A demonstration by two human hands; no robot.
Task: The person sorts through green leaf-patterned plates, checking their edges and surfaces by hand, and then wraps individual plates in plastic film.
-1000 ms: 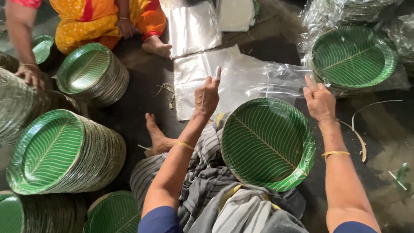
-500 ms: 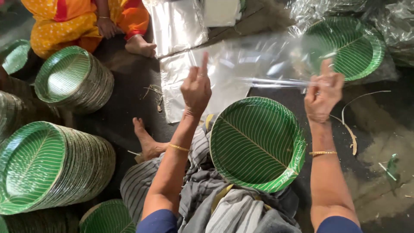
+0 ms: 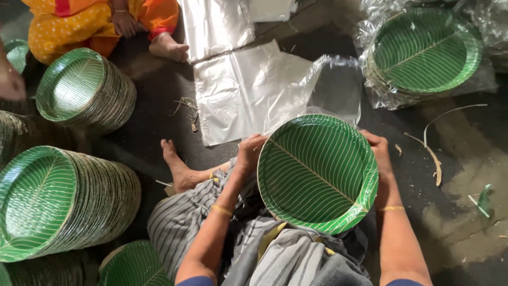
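While the stack of green leaf-patterned plates (image 3: 317, 172) rests tilted on the person's lap, a clear plastic bag (image 3: 333, 87) lies at its far edge, mouth toward the stack. The left hand (image 3: 250, 152) curls its fingers (image 3: 255, 142) closed on the left rim; the right hand (image 3: 380, 153) grips the right rim likewise (thumbs hidden). Farther out, flat bags (image 3: 243, 90) lie on the floor (image 3: 455, 212), a bagged stack (image 3: 423, 50) far right, loose stacks (image 3: 84, 90) left.

head view looks steeply down, close in.
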